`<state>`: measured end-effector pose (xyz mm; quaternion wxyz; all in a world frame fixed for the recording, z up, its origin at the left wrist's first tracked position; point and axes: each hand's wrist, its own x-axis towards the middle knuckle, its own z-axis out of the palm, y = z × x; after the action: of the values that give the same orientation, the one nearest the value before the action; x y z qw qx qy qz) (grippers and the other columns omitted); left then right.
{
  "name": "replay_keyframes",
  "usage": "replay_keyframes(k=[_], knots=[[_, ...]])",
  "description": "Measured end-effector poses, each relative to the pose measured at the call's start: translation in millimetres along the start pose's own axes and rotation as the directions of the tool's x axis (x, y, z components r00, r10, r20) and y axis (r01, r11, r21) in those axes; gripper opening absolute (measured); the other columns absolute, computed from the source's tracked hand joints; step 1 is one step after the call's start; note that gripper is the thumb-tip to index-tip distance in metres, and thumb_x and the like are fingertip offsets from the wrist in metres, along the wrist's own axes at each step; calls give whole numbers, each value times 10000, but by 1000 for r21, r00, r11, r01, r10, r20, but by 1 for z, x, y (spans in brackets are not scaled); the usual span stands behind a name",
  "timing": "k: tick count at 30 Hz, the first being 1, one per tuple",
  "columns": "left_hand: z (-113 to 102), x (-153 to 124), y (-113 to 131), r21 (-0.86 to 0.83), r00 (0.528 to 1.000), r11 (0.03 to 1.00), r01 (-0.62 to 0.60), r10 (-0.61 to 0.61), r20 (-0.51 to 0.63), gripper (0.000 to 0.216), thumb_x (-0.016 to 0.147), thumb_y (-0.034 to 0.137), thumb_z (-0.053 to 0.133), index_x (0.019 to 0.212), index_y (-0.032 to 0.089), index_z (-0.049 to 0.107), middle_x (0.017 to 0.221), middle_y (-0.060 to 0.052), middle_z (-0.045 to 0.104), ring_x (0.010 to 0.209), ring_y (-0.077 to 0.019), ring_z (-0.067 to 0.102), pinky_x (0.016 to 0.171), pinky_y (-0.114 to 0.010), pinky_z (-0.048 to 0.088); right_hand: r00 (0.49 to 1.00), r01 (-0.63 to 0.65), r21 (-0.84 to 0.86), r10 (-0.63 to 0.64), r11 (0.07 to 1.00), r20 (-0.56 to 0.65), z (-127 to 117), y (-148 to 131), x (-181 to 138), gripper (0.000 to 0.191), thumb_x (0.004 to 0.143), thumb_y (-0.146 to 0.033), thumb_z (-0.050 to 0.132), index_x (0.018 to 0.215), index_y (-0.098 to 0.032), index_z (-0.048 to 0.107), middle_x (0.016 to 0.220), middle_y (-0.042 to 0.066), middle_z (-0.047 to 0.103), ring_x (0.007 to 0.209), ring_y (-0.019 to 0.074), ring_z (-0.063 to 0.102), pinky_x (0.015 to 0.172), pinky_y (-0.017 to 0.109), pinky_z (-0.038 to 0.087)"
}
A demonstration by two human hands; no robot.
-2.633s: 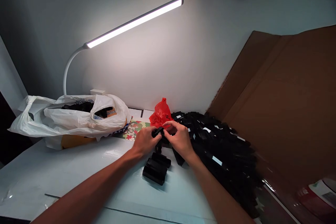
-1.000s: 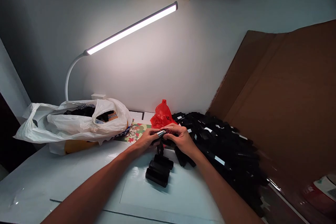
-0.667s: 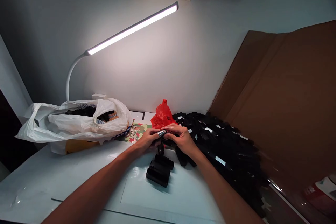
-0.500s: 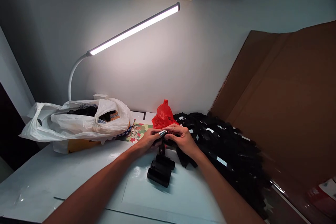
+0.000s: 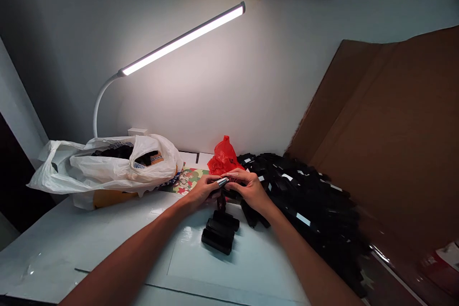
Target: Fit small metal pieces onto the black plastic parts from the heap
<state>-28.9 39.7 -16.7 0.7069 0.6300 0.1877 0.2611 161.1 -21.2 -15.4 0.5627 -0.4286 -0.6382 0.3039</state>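
My left hand (image 5: 203,191) and my right hand (image 5: 250,189) meet over the table, fingers pinched together. Between them they hold a black piece (image 5: 232,194), mostly hidden by the fingers. A shiny silver sleeve (image 5: 222,182) sits at the left fingertips; whether it is worn or held I cannot tell. Just below the hands, a narrow dark part (image 5: 221,203) reaches down towards several oblong black pieces (image 5: 217,240) lying close together on the white table (image 5: 201,267).
To the right is a large heap of black pieces (image 5: 308,205), some with white labels. Behind my hands stands a red plastic bag (image 5: 224,157), beside a camouflage-patterned sheet (image 5: 197,176) bearing small bits. Left are a white plastic bag (image 5: 107,172) and lamp (image 5: 182,38); cardboard (image 5: 390,119) leans right.
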Motion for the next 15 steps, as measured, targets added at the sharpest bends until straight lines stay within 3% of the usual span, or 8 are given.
replay_keyframes(k=[15], knots=[[-1, 1, 0, 6, 1000, 1000, -5, 5, 4, 570, 764, 699, 774, 854, 160, 607, 481, 100, 382, 379, -45, 246, 398, -233, 129, 1000, 9, -12, -9, 1000, -5, 1, -1, 0, 253, 793, -387, 858, 1017, -269, 869, 993, 66, 771, 879, 214, 684, 743, 337, 577]])
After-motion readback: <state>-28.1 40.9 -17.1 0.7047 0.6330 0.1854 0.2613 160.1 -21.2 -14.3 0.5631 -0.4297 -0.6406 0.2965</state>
